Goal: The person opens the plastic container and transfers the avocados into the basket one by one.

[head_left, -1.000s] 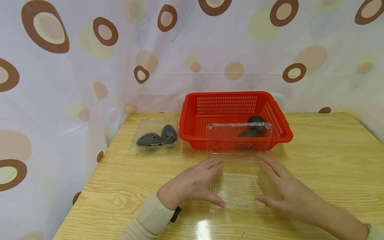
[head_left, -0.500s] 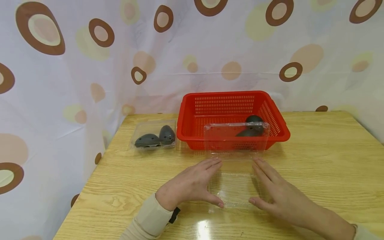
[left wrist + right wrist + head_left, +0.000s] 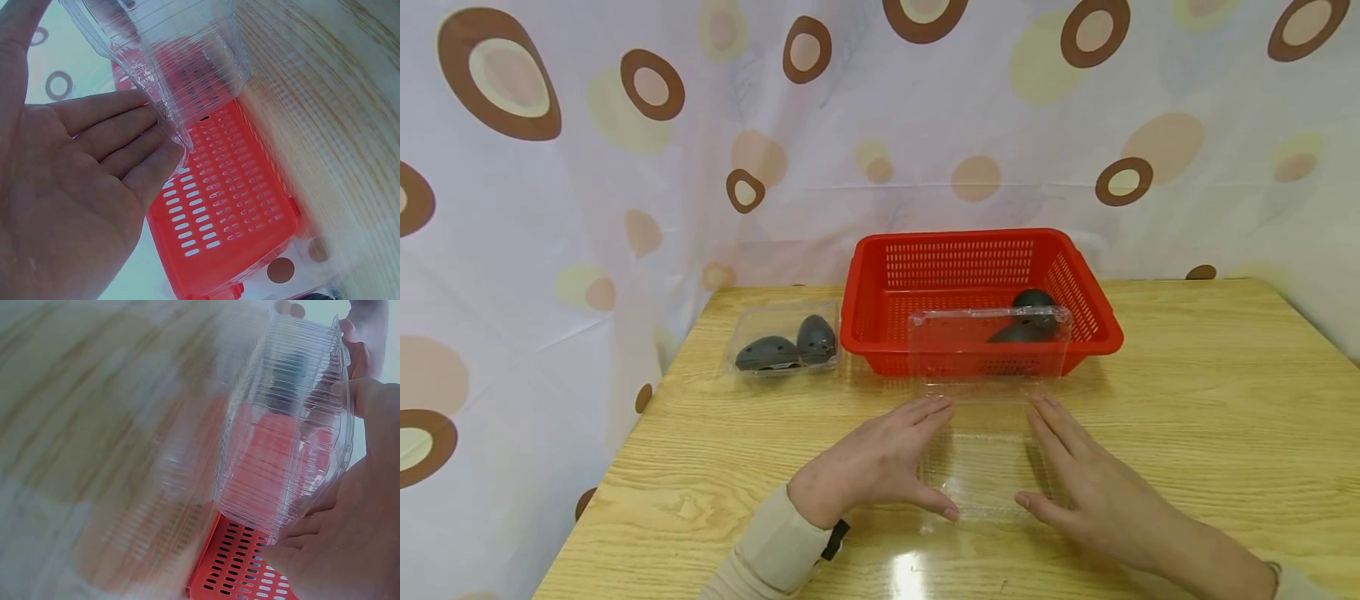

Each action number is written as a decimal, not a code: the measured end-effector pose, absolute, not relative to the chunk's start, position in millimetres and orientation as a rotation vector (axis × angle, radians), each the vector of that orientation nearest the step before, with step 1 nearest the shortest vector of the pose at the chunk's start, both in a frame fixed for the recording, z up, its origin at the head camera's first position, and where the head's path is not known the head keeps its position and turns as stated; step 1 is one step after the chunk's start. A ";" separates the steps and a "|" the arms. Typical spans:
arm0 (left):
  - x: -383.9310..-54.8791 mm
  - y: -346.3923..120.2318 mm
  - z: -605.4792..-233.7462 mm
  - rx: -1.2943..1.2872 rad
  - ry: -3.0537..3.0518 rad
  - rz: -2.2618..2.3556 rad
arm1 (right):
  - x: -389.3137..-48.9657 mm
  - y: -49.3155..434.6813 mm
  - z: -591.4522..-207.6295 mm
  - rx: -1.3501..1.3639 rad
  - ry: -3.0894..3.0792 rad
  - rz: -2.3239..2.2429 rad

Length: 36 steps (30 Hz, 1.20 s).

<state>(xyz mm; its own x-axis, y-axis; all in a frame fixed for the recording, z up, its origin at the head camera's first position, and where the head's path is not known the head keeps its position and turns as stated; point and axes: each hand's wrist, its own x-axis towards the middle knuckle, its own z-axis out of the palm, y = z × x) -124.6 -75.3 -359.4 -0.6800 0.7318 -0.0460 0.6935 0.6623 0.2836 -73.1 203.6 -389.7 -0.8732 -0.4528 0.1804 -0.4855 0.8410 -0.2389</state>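
Note:
An unlatched clear plastic clamshell box (image 3: 985, 475) stands on the table between my hands, its lid (image 3: 988, 312) raised at the far side. My left hand (image 3: 876, 462) is at the left side of the box. In the left wrist view its straight fingers (image 3: 119, 134) touch the rim. On the opposite side is my right hand (image 3: 1105, 492), with fingers extended along the rim and thumb near the front corner. In the right wrist view the ribbed box wall (image 3: 281, 425) lies beside that hand (image 3: 350, 531). No contents show in this box.
Behind the raised lid stands a red perforated basket (image 3: 958, 262) holding dark egg-shaped objects (image 3: 1033, 298). To its left is a closed clear box (image 3: 782, 317) with two similar dark objects (image 3: 767, 354) that have small holes. A patterned curtain (image 3: 850, 125) hangs behind the wooden table (image 3: 1210, 400).
My right hand has shifted slightly left, closer to the right side of the box. My left hand keeps nearly the same place. The head view has moved a little.

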 end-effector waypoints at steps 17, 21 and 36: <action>-124.5 -73.0 -359.5 1.181 2.708 0.376 | -71.8 205.4 -390.1 0.754 -2.896 0.408; -124.1 -72.7 -359.3 1.172 2.703 0.392 | -72.4 207.4 -391.2 0.787 -2.862 0.399; -122.4 -51.5 -356.6 1.172 2.706 0.333 | -67.6 226.1 -389.7 0.760 -2.860 0.416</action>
<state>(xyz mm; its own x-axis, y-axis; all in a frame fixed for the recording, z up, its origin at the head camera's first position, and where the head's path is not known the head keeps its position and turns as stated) -122.4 -51.5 -356.6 -0.6751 0.7344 -0.0698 0.6955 0.6651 0.2717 -67.6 226.1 -389.7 -0.8598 -0.4626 0.2162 -0.5050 0.8331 -0.2258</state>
